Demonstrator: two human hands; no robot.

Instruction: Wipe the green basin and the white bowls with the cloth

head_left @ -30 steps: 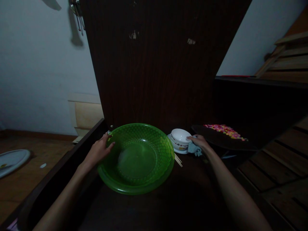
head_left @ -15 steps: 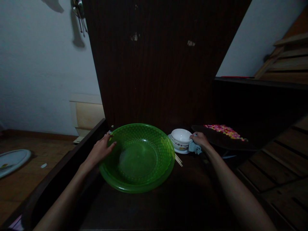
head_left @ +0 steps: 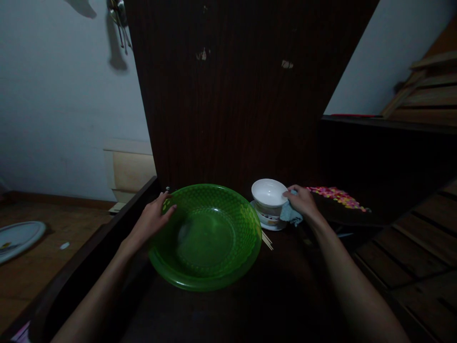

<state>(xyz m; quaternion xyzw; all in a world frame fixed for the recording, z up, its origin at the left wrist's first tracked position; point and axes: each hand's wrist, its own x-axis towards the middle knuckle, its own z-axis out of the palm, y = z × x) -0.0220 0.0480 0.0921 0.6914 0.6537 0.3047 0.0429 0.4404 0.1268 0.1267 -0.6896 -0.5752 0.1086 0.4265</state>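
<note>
In dim light I faced a dark panel (head_left: 232, 109), a pale wall (head_left: 64, 105) and brown floor (head_left: 80, 221) to my left.

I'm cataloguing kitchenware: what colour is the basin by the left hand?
The basin is green with yellowish patterning at right, best seen in the head view.

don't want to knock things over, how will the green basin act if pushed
The green basin would probably slide before tipping, given its wide, flat-looking bottom. Its shiny, plastic-looking sides suggest it's light for its size, perhaps slippery.
</note>
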